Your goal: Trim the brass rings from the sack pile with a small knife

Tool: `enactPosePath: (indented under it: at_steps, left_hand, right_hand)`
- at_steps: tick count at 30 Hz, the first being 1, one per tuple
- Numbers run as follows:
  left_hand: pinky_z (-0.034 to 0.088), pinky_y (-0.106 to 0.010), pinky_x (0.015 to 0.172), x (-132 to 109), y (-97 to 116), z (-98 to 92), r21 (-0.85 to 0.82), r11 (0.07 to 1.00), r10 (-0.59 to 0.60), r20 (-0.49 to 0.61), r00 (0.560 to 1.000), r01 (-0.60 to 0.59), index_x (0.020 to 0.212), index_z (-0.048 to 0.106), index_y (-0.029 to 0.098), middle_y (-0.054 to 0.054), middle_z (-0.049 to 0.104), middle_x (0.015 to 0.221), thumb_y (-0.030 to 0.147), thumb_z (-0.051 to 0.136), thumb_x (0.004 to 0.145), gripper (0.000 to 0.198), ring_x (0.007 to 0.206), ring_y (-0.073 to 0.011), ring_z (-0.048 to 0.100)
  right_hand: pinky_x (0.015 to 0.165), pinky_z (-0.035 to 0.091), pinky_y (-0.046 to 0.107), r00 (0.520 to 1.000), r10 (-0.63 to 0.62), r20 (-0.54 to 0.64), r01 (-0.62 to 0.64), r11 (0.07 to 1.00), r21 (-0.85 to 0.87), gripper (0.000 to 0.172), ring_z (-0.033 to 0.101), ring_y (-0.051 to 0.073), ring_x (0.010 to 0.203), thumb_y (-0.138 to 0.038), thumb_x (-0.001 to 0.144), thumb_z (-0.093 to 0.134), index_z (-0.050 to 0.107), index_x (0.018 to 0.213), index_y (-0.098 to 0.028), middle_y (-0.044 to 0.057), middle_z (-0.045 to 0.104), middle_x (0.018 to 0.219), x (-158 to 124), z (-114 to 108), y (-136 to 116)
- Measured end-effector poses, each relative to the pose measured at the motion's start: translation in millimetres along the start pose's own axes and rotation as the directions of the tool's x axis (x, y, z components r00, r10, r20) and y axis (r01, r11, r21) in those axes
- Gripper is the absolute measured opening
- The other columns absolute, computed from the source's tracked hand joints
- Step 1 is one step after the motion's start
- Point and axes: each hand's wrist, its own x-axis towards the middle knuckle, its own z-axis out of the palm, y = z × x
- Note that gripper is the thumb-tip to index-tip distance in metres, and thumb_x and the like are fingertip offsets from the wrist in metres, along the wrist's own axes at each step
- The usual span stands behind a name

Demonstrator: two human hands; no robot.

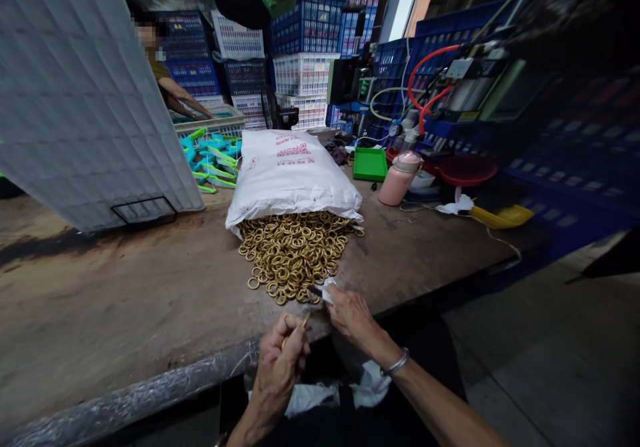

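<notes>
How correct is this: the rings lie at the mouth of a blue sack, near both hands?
The colour is wrong: the head view shows a white sack. The rings lie at its mouth, near the left hand and right hand.

Can't really read anything tbh, just tiny red print (pixel 295 162) and a QR-style square (pixel 303 147) toward the white sack's (pixel 280 187) far end.

Smooth metal-looking rings (pixel 295 250) with a dull sheen, creased plastic-looking sack (pixel 295 174), smooth plastic tray (pixel 370 163), matt wood-like tabletop (pixel 150 307).
</notes>
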Motion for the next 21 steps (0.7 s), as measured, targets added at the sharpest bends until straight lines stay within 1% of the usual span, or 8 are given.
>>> enactPosePath:
  at_steps: [3,5,7,10,13,15,18,21]
  left_hand:
    - [0.022,-0.015,0.035,-1.3,-0.9,-1.1,-0.158,0.982,-0.092,0.055,0.994,0.099,0.07,0.049,0.018,0.005,0.05,0.054,0.044,0.061,0.07,0.029,0.037,-0.003,0.033]
    - [0.024,-0.015,0.035,1.5,-3.5,-2.2,-0.247,0.959,-0.129,0.072,0.989,0.143,0.071,0.05,0.017,0.002,0.055,0.063,0.044,0.061,0.07,0.029,0.04,-0.0038,0.037]
    - [0.026,-0.016,0.035,4.7,-6.2,-3.6,-0.281,0.946,-0.141,0.085,0.986,0.16,0.072,0.053,0.015,-0.001,0.058,0.07,0.044,0.062,0.069,0.03,0.044,-0.005,0.042]
    - [0.028,-0.016,0.035,6.9,-7.6,-6.3,-0.305,0.939,-0.135,0.097,0.986,0.159,0.072,0.054,0.014,-0.004,0.059,0.072,0.041,0.063,0.069,0.028,0.047,-0.0063,0.045]
    - [0.031,-0.016,0.037,7.0,-5.9,-9.3,-0.364,0.915,-0.134,0.125,0.983,0.172,0.081,0.055,0.016,-0.002,0.058,0.071,0.035,0.063,0.069,0.024,0.049,-0.007,0.047]
    - [0.033,-0.016,0.038,7.7,-5.2,-11.6,-0.411,0.886,-0.172,0.137,0.975,0.214,0.085,0.057,0.017,-0.001,0.057,0.071,0.032,0.065,0.068,0.025,0.051,-0.0076,0.049]
    - [0.036,-0.016,0.04,10.8,-7.1,-15.7,-0.49,0.831,-0.22,0.148,0.964,0.264,0.073,0.059,0.014,-0.002,0.057,0.071,0.031,0.067,0.066,0.02,0.056,-0.0089,0.053]
    - [0.038,-0.015,0.04,14.6,-10.0,-18.9,-0.544,0.791,-0.245,0.137,0.96,0.28,0.065,0.057,0.012,-0.004,0.058,0.071,0.027,0.069,0.064,0.02,0.059,-0.0101,0.054]
  right_hand:
    - [0.054,0.023,0.024,0.989,0.11,-0.096,-0.11,0.994,0.002,0.014,0.053,0.014,0.06,-0.016,0.08,0.04,0.053,0.087,-0.017,0.004,0.062,0.07,10.3,-3.2,13.7]
    - [0.054,0.023,0.025,0.974,0.162,-0.161,-0.161,0.987,0.017,0.013,0.054,0.014,0.061,-0.02,0.083,0.04,0.053,0.086,-0.018,0.004,0.062,0.07,17.3,-3.6,17.0]
    - [0.054,0.022,0.025,0.964,0.186,-0.19,-0.185,0.982,0.022,0.012,0.055,0.014,0.062,-0.024,0.084,0.042,0.053,0.086,-0.019,0.004,0.063,0.072,23.7,-2.7,15.6]
    - [0.054,0.022,0.025,0.959,0.197,-0.205,-0.204,0.979,-0.011,0.013,0.057,0.015,0.063,-0.029,0.083,0.045,0.052,0.088,-0.02,0.005,0.064,0.075,30.9,0.4,9.0]
    - [0.053,0.022,0.026,0.956,0.195,-0.219,-0.211,0.976,-0.052,0.014,0.057,0.016,0.064,-0.031,0.084,0.043,0.052,0.088,-0.02,0.006,0.064,0.076,34.5,3.7,3.7]
    - [0.053,0.022,0.026,0.956,0.183,-0.229,-0.201,0.978,-0.058,0.012,0.057,0.016,0.065,-0.028,0.085,0.043,0.052,0.087,-0.02,0.005,0.064,0.076,35.4,4.8,3.0]
    - [0.053,0.022,0.025,0.953,0.152,-0.261,-0.164,0.986,-0.027,0.008,0.056,0.015,0.065,-0.023,0.082,0.044,0.052,0.083,-0.02,0.004,0.063,0.078,35.4,4.3,5.6]
    - [0.052,0.022,0.024,0.955,0.135,-0.265,-0.118,0.99,0.079,0.005,0.051,0.013,0.06,-0.02,0.079,0.045,0.051,0.08,-0.019,0.002,0.059,0.072,33.2,2.0,8.0]
